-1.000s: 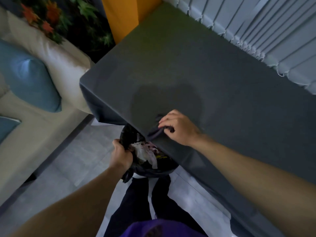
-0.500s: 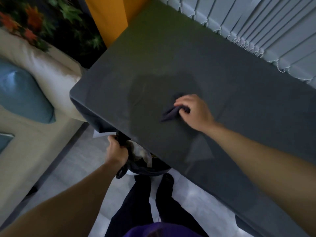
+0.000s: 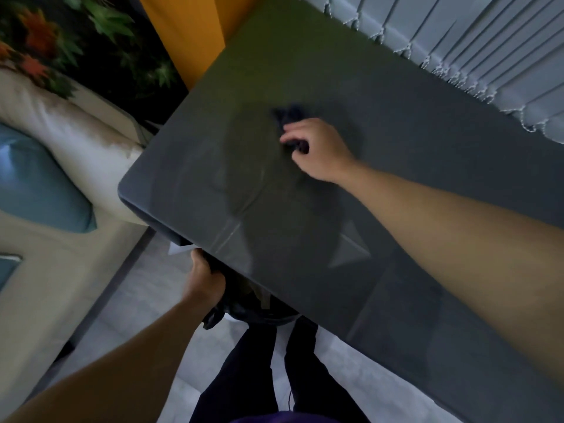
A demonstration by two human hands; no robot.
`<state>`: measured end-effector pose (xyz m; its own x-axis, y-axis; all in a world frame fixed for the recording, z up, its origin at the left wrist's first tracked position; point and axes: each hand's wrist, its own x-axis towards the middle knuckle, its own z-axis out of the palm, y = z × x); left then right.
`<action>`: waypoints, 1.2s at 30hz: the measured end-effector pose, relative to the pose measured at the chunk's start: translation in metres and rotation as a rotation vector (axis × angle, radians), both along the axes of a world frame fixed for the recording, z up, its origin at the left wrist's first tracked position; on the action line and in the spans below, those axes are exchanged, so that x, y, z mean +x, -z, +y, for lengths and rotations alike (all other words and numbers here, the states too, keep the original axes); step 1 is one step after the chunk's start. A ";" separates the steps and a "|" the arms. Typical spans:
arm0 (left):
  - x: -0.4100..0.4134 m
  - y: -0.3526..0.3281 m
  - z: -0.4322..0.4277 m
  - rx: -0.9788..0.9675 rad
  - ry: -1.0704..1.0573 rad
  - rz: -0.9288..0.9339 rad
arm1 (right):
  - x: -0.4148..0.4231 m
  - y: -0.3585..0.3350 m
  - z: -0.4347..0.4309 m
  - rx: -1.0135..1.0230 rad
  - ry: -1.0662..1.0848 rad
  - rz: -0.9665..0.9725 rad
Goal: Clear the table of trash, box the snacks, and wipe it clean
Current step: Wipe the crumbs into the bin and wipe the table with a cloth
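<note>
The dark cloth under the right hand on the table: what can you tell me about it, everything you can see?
The cloth is small, soft and very dark, near black, and bunched into a crumpled wad. It is blurred, so no weave or print can be told. It lies on the grey table. The right hand grips it, one end poking out beyond the curled fingers and a bit showing beneath them.

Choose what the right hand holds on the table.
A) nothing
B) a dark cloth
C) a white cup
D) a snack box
B: the right hand grips a dark cloth against the grey table, while the left hand holds a black trash bag at the table's near edge.
</note>
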<state>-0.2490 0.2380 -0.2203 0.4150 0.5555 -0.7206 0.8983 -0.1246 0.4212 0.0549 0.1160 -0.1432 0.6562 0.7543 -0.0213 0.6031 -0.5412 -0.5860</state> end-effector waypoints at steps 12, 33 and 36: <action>-0.006 -0.016 -0.028 0.000 -0.036 0.004 | -0.087 0.007 -0.023 0.108 -0.090 -0.064; -0.065 -0.042 -0.100 0.031 -0.153 -0.081 | -0.191 0.002 -0.125 0.023 -0.054 0.002; -0.072 -0.047 -0.103 0.058 -0.119 -0.063 | -0.214 0.000 -0.136 0.024 -0.284 0.104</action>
<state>-0.3208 0.1353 -0.1735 0.3874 0.6436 -0.6601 0.8800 -0.0447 0.4729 -0.1592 -0.0203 -0.1428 0.4143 0.9083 -0.0579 0.6642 -0.3452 -0.6631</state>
